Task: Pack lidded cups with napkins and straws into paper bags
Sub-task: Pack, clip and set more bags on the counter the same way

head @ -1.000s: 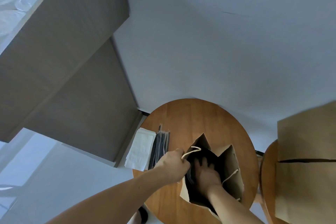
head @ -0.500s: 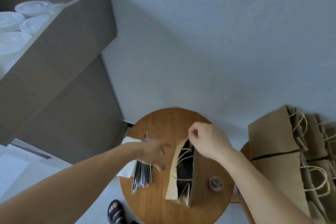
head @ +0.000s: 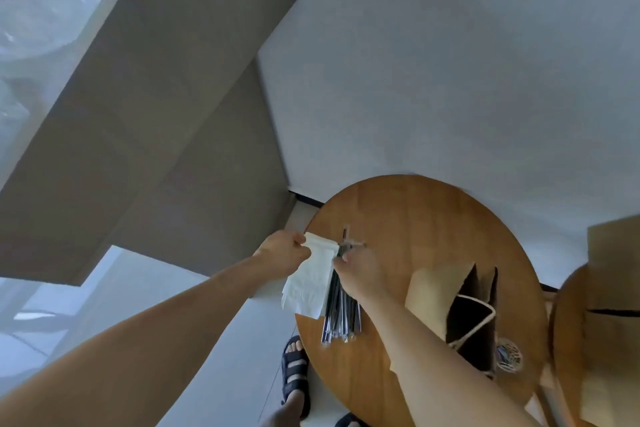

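The right hand (head: 360,270) hides its own grip among the straws (head: 341,312).

Your round wooden table (head: 415,218) sits lower right. On it: a napkin stack (head: 308,288) overhanging its left edge, straws (head: 341,319) just beside, an open paper bag (head: 433,298), and a tape roll (head: 508,355).

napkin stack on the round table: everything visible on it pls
The napkin stack is white, soft-looking paper, rectangular, lying at the left edge of the round wooden table, partly overhanging the rim. The left hand pinches its far corner. The right hand sits at its right edge, over the wrapped straws lying alongside; contact unclear.
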Tool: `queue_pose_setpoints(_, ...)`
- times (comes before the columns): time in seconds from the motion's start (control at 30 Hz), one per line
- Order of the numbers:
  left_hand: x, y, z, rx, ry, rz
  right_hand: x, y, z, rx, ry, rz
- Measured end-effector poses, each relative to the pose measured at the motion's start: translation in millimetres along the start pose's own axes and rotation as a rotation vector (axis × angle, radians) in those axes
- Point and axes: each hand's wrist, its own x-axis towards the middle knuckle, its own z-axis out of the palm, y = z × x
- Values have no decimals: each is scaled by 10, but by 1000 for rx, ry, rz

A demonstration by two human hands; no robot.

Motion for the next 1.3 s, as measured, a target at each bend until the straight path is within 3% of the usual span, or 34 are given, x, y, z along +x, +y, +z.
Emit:
queue_pose_setpoints(0.2,403,-512,234,-45,11,-112,486,392,791,-40,-9,189)
queue_pose_setpoints(0.67,798,-871,624,-153,-6,-126,924,537,1088,-186,60,189)
queue_pose_setpoints(0.9,789,-783,568,-178,57,-129,823,511,990,-55,104,116)
queue_pose_setpoints(1.13,742,-724,574,-189,34,-135,755,606,963,-132,105,22)
queue_pose_setpoints(1.3,743,-756,526,-137,63,-139,699,582,1014,3,153,-49)
